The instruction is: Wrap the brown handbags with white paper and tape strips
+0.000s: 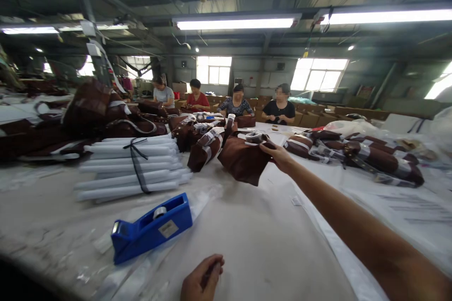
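Observation:
My right hand [280, 155] reaches far out over the white table [254, 240] and grips the edge of a brown fabric bundle [243, 158] with a white-and-brown strap on top. My left hand [202, 280] rests near the front edge of the table with its fingers curled closed; whether it holds anything is hidden. A blue tape dispenser [151, 227] sits just left of that hand.
A tied stack of white rolled sheets [130, 167] lies at left. More brown bundles are piled at the far left [95, 117], centre [203, 143] and right [367, 155]. Several people sit at the far end of the table [236, 102].

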{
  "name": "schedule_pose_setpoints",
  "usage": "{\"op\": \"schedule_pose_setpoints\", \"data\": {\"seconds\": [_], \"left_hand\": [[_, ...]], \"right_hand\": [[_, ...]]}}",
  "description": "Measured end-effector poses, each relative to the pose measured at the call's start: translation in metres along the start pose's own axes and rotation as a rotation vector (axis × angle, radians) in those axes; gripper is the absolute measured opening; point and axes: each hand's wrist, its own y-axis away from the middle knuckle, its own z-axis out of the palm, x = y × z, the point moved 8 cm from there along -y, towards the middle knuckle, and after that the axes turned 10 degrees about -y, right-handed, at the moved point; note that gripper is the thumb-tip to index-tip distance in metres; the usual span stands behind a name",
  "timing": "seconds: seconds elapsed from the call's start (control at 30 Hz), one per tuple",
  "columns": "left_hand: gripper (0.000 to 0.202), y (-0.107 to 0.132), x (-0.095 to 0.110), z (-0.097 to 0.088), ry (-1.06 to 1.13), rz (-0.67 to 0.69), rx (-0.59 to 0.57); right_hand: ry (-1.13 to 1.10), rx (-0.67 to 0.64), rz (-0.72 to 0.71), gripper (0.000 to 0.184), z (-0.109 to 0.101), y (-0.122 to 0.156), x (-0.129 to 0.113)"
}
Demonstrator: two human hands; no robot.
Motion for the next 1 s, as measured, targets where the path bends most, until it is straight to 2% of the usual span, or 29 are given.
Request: {"op": "schedule_pose_setpoints", "data": {"seconds": [0.1,0.17,0.27,0.33,0.4,0.47,0.5,0.53,0.57,0.6,0.63,0.67,0.73,0.8,0.83,0.9,0.93,1.0], "left_hand": [[0.07,0.006,0.028,-0.013,0.15,-0.066,0.064],[0.076,0.013,0.051,-0.022,0.296,-0.057,0.109],[0.077,0.026,0.075,-0.016,0.477,-0.051,-0.02],[0.081,0.035,0.072,-0.009,0.513,-0.114,-0.119],[0.081,0.041,0.056,-0.004,0.493,-0.224,-0.164],[0.073,0.043,0.039,-0.01,0.417,-0.301,-0.101],[0.066,0.043,0.036,-0.018,0.353,-0.303,-0.025],[0.06,0.044,0.038,-0.03,0.275,-0.268,0.072],[0.056,0.046,0.048,-0.042,0.187,-0.19,0.175],[0.055,0.049,0.063,-0.049,0.096,-0.088,0.228],[0.052,0.053,0.08,-0.053,0.029,0.016,0.248],[0.049,0.056,0.098,-0.05,-0.038,0.104,0.206],[0.048,0.064,0.131,-0.034,-0.161,0.241,0.065],[0.059,0.074,0.156,-0.01,-0.237,0.334,-0.106],[0.069,0.079,0.164,0.002,-0.285,0.375,-0.188],[0.089,0.088,0.172,0.026,-0.428,0.461,-0.339],[0.098,0.092,0.171,0.035,-0.533,0.509,-0.394],[0.108,0.098,0.163,0.048,-0.797,0.613,-0.447]], "right_hand": [[-0.128,-0.075,0.043,0.042,-0.04,0.055,-0.017],[-0.205,-0.075,0.113,0.04,-0.063,0.094,-0.013],[-0.262,-0.066,0.228,0.046,-0.079,0.15,0.01],[-0.3,-0.124,0.301,0.051,-0.072,0.183,0.032],[-0.342,-0.235,0.401,0.053,-0.057,0.211,0.058],[-0.277,-0.257,0.464,0.053,-0.052,0.229,0.082],[-0.19,-0.202,0.455,0.052,-0.059,0.234,0.09],[-0.089,-0.121,0.429,0.051,-0.068,0.237,0.095],[0.001,-0.035,0.401,0.051,-0.079,0.24,0.096],[0.077,0.043,0.359,0.051,-0.09,0.243,0.093],[0.131,0.092,0.303,0.052,-0.097,0.246,0.086],[0.165,0.098,0.231,0.051,-0.099,0.25,0.076],[0.235,-0.01,0.011,0.045,-0.088,0.26,0.043],[0.326,-0.257,-0.202,0.048,-0.058,0.281,0.01],[0.379,-0.398,-0.273,0.056,-0.04,0.294,-0.001],[0.529,-0.618,-0.378,0.08,-0.01,0.319,-0.008],[0.614,-0.679,-0.42,0.091,-0.001,0.329,-0.007],[0.774,-0.716,-0.481,0.103,0.009,0.339,0.005]]}}
